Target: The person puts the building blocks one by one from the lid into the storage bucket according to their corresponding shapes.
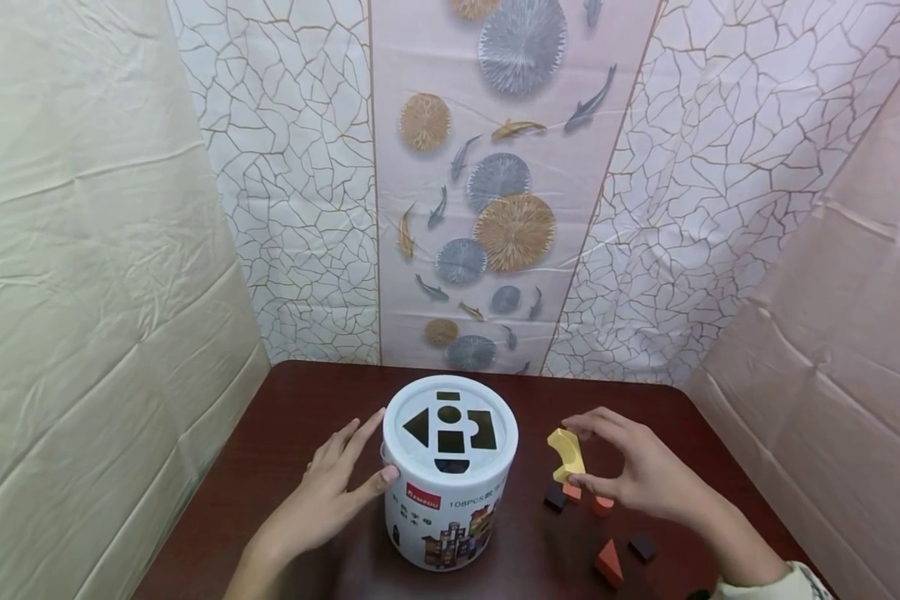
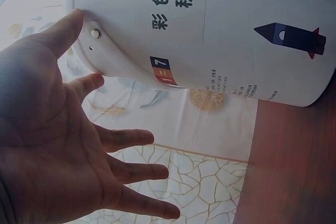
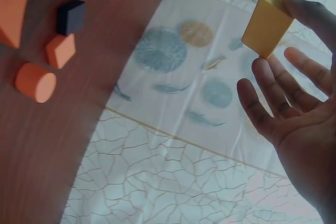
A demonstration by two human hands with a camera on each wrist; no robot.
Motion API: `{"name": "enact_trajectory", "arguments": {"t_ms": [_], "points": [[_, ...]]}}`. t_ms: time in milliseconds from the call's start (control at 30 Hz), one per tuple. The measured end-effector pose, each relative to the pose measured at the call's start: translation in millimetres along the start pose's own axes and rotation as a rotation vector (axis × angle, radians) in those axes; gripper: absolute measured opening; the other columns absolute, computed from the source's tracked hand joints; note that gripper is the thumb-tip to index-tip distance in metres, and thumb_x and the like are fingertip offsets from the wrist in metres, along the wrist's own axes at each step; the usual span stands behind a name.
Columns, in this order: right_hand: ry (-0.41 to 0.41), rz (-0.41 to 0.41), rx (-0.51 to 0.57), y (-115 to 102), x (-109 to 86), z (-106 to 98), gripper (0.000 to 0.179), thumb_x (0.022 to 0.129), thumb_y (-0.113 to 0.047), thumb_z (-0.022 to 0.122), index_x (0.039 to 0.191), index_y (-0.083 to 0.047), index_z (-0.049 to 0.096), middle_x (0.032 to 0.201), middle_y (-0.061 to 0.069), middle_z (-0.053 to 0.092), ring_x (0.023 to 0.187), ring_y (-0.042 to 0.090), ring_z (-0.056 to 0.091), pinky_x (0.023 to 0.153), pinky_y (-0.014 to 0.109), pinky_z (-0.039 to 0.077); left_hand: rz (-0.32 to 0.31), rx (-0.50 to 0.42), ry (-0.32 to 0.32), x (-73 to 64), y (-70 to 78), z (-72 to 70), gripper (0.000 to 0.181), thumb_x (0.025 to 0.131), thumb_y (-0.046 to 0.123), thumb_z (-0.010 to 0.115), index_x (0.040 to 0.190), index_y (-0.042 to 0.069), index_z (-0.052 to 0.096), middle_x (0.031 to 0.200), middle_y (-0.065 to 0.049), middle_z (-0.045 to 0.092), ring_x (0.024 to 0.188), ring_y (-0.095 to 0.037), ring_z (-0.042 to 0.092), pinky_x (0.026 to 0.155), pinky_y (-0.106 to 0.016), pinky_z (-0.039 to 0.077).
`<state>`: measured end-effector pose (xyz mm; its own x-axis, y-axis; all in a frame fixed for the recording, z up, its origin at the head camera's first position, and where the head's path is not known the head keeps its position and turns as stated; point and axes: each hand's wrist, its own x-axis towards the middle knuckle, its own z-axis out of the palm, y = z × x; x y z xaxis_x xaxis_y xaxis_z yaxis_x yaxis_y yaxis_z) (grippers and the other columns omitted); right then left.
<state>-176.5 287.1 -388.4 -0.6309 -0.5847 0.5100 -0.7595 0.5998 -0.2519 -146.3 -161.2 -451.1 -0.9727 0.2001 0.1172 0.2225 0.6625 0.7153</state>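
A yellow arch-shaped block (image 1: 567,454) is pinched between the thumb and fingertips of my right hand (image 1: 637,467), held up off the table to the right of the bucket. The right wrist view shows the flat side of this yellow block (image 3: 268,22). My left hand (image 1: 330,492) has its fingers spread, with thumb and index finger touching the upper left rim of the white bucket (image 1: 442,508). Triangle, circle, rectangle and arch-like holes are cut in the bucket's lid (image 1: 412,450). In the left wrist view the bucket wall (image 2: 226,40) shows a printed rocket and a handle pivot.
Right of the bucket lie an orange triangular block (image 1: 609,564), a dark block (image 1: 642,547), another dark block (image 1: 555,497), an orange cylinder (image 3: 35,82) and a small orange block (image 3: 61,51). Patterned cloth (image 1: 465,208) hangs behind the dark red table (image 1: 307,392).
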Motion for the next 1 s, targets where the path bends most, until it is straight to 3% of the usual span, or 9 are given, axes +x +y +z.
{"name": "enact_trajectory", "arguments": {"t_ms": [233, 367, 667, 1000], "points": [[-0.004, -0.024, 0.020, -6.3, 13.1, -7.5, 0.069, 0.079, -0.015, 0.102, 0.140, -0.016, 0.070, 0.126, -0.009, 0.072, 0.106, 0.008, 0.070, 0.096, 0.013, 0.052, -0.014, -0.010, -0.009, 0.2, 0.4, -0.5, 0.079, 0.105, 0.071, 0.062, 0.169, 0.065, 0.016, 0.185, -0.017, 0.019, 0.169, -0.054, 0.016, 0.122, -0.093, 0.011], [-0.015, -0.031, 0.037, -10.8, 19.8, -10.1, 0.070, 0.080, -0.014, 0.100, 0.142, -0.016, 0.069, 0.129, -0.009, 0.071, 0.110, 0.011, 0.073, 0.099, 0.013, 0.053, -0.018, -0.015, -0.013, 0.0, 0.8, -1.0, 0.081, 0.105, 0.070, 0.062, 0.171, 0.060, 0.018, 0.185, -0.017, 0.019, 0.169, -0.055, 0.015, 0.122, -0.093, 0.010], [-0.048, -0.026, 0.036, -16.5, 36.0, -13.5, 0.068, 0.083, -0.020, 0.100, 0.143, -0.019, 0.069, 0.131, -0.011, 0.071, 0.115, 0.007, 0.074, 0.099, 0.022, 0.059, -0.019, -0.012, -0.015, 0.5, 1.1, -1.6, 0.078, 0.104, 0.072, 0.061, 0.168, 0.068, 0.015, 0.185, -0.016, 0.018, 0.169, -0.055, 0.014, 0.122, -0.093, 0.010], [-0.073, -0.036, 0.039, -23.7, 51.3, -11.3, 0.064, 0.086, -0.027, 0.098, 0.143, -0.023, 0.068, 0.128, -0.013, 0.070, 0.115, 0.005, 0.071, 0.097, 0.032, 0.062, -0.022, -0.013, -0.014, 0.0, 0.8, -1.4, 0.080, 0.104, 0.072, 0.062, 0.169, 0.065, 0.016, 0.185, -0.017, 0.018, 0.168, -0.056, 0.014, 0.122, -0.093, 0.010]]}}
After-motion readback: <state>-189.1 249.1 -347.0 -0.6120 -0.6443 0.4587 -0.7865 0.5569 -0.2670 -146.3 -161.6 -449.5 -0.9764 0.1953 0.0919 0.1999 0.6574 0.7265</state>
